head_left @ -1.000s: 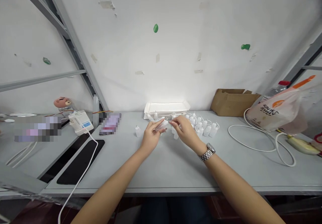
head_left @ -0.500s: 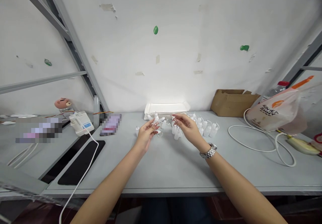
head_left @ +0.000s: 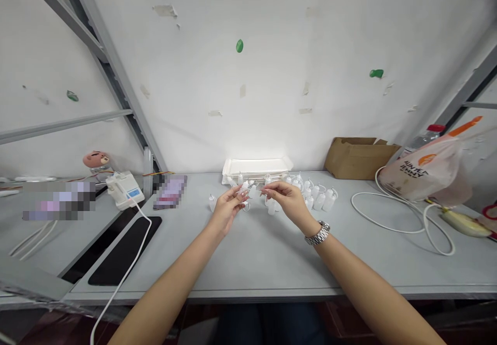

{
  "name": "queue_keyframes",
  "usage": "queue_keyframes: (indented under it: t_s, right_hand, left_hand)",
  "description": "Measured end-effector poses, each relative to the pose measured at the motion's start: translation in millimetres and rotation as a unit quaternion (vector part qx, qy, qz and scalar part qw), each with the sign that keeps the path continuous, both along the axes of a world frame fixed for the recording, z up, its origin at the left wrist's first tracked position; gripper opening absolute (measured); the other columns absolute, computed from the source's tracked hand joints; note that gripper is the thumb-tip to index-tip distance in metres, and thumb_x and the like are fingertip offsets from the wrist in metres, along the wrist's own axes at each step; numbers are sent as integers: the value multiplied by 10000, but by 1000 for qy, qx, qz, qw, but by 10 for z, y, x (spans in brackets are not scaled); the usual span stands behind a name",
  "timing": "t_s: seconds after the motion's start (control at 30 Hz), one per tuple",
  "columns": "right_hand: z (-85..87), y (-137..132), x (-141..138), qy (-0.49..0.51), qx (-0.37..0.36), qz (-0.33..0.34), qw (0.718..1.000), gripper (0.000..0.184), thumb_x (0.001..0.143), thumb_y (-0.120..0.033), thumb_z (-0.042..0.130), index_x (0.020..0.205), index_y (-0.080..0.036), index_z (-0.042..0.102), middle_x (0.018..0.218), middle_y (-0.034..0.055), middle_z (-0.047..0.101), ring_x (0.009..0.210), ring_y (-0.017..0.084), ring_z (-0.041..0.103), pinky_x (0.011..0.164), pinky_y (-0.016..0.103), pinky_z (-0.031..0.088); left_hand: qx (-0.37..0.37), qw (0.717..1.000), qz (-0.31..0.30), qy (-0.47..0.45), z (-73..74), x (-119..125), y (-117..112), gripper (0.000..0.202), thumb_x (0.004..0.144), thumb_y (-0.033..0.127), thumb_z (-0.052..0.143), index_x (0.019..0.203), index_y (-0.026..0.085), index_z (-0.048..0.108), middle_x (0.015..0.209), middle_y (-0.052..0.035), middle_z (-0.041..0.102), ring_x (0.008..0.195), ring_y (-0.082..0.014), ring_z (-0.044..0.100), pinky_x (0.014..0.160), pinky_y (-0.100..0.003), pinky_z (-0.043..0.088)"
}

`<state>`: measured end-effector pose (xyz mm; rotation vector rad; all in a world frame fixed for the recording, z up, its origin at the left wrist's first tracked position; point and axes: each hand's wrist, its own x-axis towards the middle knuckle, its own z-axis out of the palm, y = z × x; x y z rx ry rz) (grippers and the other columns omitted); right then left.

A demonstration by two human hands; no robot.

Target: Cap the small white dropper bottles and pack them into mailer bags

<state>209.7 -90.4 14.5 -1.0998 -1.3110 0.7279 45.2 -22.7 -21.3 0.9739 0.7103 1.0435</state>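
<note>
White plastic dropper bottles: standing in a loose cluster on the pale grey worktop, just right of the hands, with a single white bottle standing apart to the left.

Left hand: raised off the worktop, with its fingertips appearing to be pinching a small white plastic bottle.

Right hand: raised and facing the left hand, near it but not touching, with its fingers pinching together. Whatever they may be holding is too small to tell. A silver link wristwatch is circling the wrist.

Handling: the bottles are probably very light, with thin, soft walls that dent under a hard squeeze. Their smooth plastic is likely slippery, so the body or shoulder looks like the safest hold, not the slender tip.

Behind: a stack of white shallow trays is lying against the wall, and a brown cardboard box is sitting to its right.

Right end: a white printed plastic bag is slumping beside a coiled white cable.

Left end: a white digital scale is sitting by a black mat and a pink plush toy.
</note>
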Motion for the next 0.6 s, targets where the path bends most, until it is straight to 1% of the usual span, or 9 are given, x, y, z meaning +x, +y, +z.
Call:
queue_keyframes:
  t_s: [0.13, 0.27, 0.37, 0.5, 0.6]
  right_hand:
    - [-23, 22, 2, 35, -9, 11, 999, 188, 712, -380, 654, 727, -192, 650, 713, 18, 648, 639, 135, 564, 662, 314, 474]
    - [-54, 51, 10, 60, 0, 1, 998, 226, 720, -408, 641, 696, -186, 613, 685, 9, 611, 622, 125, 533, 632, 290, 452]
    - [-76, 75, 25, 81, 7, -8, 997, 241, 723, -421, 636, 680, -187, 594, 675, 1, 591, 599, 116, 513, 611, 278, 436]
    - [-89, 90, 38, 102, 9, -5, 995, 234, 716, -406, 651, 663, -188, 583, 654, -9, 572, 579, 108, 494, 594, 265, 415]
    - [-88, 87, 32, 104, 5, -1, 995, 242, 713, -410, 653, 651, -187, 582, 632, -13, 558, 585, 111, 489, 600, 264, 407]
  left_hand:
    - [-4, 1000, -1, 10, 20, 2, -18, 348, 613, 258, 747, 950, 208, 673, 900, -41, 669, 823, -146, 615, 712, -258, 431]
    - [11, 999, -17, 26, 48, 7, -52, 377, 592, 267, 760, 954, 201, 676, 870, -45, 667, 810, -148, 609, 695, -254, 418]
    - [46, 998, -31, 39, 77, 16, -88, 397, 586, 261, 760, 971, 206, 679, 861, -39, 661, 794, -138, 580, 692, -253, 408]
    - [106, 991, -48, 71, 114, 34, -133, 402, 578, 263, 763, 966, 188, 693, 822, -35, 645, 720, -122, 511, 657, -257, 401]
    - [132, 986, -52, 92, 121, 38, -146, 412, 556, 272, 776, 952, 185, 700, 826, -42, 645, 753, -148, 506, 646, -272, 404]
